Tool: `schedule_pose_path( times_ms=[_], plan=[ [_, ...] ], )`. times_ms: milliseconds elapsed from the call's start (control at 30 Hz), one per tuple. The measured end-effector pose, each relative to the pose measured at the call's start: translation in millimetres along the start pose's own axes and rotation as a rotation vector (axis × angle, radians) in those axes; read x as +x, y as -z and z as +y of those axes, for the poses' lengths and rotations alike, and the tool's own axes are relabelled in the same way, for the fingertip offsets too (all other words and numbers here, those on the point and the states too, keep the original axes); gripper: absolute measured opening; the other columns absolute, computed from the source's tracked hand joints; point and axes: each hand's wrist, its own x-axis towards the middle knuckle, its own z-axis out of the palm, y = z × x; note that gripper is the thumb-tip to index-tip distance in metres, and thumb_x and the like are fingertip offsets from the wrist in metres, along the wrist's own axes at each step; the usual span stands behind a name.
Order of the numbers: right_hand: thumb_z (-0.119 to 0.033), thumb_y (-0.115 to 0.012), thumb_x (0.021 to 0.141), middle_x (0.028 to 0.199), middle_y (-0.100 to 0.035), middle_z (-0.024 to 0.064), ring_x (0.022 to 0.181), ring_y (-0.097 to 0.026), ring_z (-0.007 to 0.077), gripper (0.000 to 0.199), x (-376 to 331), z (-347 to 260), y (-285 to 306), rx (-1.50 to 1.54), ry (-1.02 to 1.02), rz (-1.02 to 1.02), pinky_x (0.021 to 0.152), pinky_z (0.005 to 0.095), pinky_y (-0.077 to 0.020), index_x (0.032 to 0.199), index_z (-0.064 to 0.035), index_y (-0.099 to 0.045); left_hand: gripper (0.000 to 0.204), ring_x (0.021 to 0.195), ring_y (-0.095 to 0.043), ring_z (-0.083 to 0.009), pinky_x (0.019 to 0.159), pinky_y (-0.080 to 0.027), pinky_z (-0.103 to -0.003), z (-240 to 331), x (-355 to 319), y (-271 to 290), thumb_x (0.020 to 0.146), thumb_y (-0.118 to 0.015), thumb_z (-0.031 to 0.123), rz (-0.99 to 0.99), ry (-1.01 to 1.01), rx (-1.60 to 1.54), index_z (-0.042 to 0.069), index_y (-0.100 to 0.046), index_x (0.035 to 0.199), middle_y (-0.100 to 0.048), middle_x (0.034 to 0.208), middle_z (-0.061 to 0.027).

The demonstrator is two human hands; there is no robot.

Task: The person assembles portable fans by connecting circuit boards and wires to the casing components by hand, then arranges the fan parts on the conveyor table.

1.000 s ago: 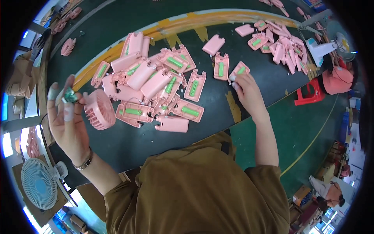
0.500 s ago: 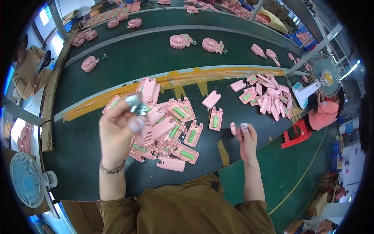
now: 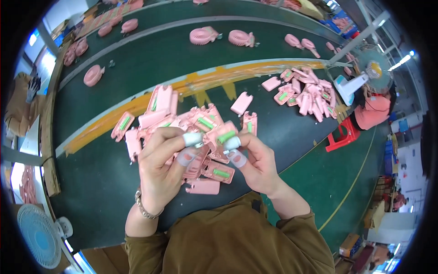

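My left hand point(image 3: 159, 166) is closed at the fingertips, with pale finger covers on thumb and forefinger. A ribbed pink fan head point(image 3: 195, 167) hangs under those fingertips, apparently held in them; the small metal-coloured bit at the tips is too small to name. My right hand point(image 3: 260, 164), also with covered fingertips, pinches a pink handle shell with a green battery cell point(image 3: 226, 136) in it. The two hands face each other closely above a heap of pink handle shells point(image 3: 203, 186), several with green cells inside. The hands hide part of the heap.
A second pile of pink shells point(image 3: 315, 98) lies to the right on the dark table. Beyond a yellow-taped ledge point(image 3: 137, 107), pink fans point(image 3: 203, 35) lie on a green belt. A white desk fan point(image 3: 344, 89) and a red stool point(image 3: 342, 137) with a seated person are at right.
My hands have come together over the heap, the right moving leftward with its pink shell and the left moving rightward with the fan head. The shell's green cell now shows. The view has shifted slightly.
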Motion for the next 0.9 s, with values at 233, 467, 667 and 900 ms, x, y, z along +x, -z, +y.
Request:
schedule_pose_path(
  times_ms=[233, 467, 667, 900],
  plan=[
    [-0.007, -0.079, 0.111, 0.111, -0.072, 0.0078, 0.104, -0.067, 0.0188, 0.015, 22, -42, -25, -0.004, 0.054, 0.143, 0.083, 0.0312, -0.0563, 0.125, -0.0009, -0.079, 0.025, 0.096, -0.077, -0.0227, 0.085, -0.061, -0.034, 26, 13, 0, 0.103, -0.088, 0.001, -0.044, -0.037, -0.105, -0.004, -0.085, 0.127, -0.082, 0.110, -0.0137],
    [-0.008, -0.082, 0.111, 0.114, -0.074, 0.0111, 0.100, -0.069, 0.0188, 0.017, 27, -40, -22, -0.114, 0.201, 0.130, 0.085, 0.0315, -0.0590, 0.125, 0.0004, -0.077, 0.023, 0.090, -0.081, -0.0244, 0.074, -0.065, -0.037, 29, 15, -2, 0.099, -0.085, -0.009, -0.036, -0.079, -0.044, -0.005, -0.082, 0.122, -0.079, 0.107, -0.0138],
    [-0.006, -0.079, 0.113, 0.114, -0.077, 0.0111, 0.101, -0.075, 0.0157, 0.015, 26, -46, -11, -0.186, 0.078, 0.056, 0.085, 0.0290, -0.0631, 0.126, 0.0004, -0.074, 0.028, 0.090, -0.080, -0.0258, 0.075, -0.065, -0.038, 17, 22, -7, 0.096, -0.084, -0.012, -0.076, -0.161, -0.040, -0.004, -0.083, 0.123, -0.078, 0.107, -0.0132],
    [-0.009, -0.071, 0.120, 0.119, -0.076, 0.0024, 0.112, -0.074, 0.0076, 0.015, 31, -33, 6, 0.478, -0.304, -0.110, 0.092, 0.0276, -0.0630, 0.133, -0.0011, -0.069, 0.036, 0.087, -0.079, -0.0277, 0.073, -0.064, -0.037, 3, 20, -21, 0.086, -0.085, -0.014, -0.025, -0.245, 0.173, 0.001, -0.084, 0.118, -0.073, 0.112, -0.0146]
  ],
)
